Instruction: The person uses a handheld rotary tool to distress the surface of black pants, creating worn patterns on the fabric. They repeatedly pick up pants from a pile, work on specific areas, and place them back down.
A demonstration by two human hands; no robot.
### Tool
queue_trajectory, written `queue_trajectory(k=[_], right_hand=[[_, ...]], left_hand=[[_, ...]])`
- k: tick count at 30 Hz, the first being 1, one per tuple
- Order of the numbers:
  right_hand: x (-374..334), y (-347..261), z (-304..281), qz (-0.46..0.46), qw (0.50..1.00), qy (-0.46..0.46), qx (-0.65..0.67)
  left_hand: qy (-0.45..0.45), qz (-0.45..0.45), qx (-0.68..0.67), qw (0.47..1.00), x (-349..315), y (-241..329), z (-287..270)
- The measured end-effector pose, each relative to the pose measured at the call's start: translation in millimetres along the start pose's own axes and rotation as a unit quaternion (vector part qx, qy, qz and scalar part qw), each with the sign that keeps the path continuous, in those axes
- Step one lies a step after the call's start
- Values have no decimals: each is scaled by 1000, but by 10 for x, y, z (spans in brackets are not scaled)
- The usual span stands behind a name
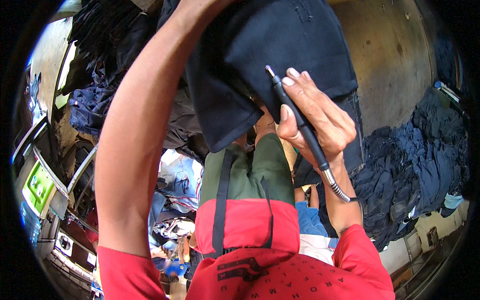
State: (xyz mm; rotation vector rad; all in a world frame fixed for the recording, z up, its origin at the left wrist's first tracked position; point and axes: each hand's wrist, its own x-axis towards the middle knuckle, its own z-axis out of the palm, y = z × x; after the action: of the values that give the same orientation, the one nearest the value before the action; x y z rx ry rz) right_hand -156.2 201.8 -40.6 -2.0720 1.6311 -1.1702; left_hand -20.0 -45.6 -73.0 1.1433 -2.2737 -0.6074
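My right hand (320,112) is closed around a black pen-shaped rotary tool (302,122), with a small rounded bit at its slim metal tip. A springy metal sleeve and a thin cable trail from the tool's lower end. The tip is over a black denim garment (285,40), and I cannot tell whether it touches the cloth. Near the top edge, the garment has a small frayed patch (304,11). My left forearm (137,120) reaches up across the garment's left side, and the hand lies beyond the top edge, out of sight.
Behind the garment stands a brownish board (392,65). A large heap of dark clothes (410,170) lies at the right. More dark garments (92,107) are piled at the left, above a chair-like frame with a green panel (39,186). Light-coloured cloth (180,175) lies lower down.
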Motion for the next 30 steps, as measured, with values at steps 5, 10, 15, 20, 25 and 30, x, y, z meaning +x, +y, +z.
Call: queue_trajectory(k=[5,10,15,20,25,30], right_hand=[[-49,-31,-28,9,1000,-4,1],[-77,-64,-79,26,1000,-17,3],[-112,-58,-117,28,999,-33,1],[-177,-87,-152,38,999,-31,9],[-182,-72,-173,40,999,-27,25],[-121,14,-109,30,999,-10,8]], left_hand=[[16,19,12,1000,4,18,-5],[8,13,0,1000,-5,16,-9],[19,32,4,999,-2,8,3],[7,8,-1,1000,-8,-9,21],[39,37,25,998,0,-19,36],[-10,-1,15,1000,13,-5,19]])
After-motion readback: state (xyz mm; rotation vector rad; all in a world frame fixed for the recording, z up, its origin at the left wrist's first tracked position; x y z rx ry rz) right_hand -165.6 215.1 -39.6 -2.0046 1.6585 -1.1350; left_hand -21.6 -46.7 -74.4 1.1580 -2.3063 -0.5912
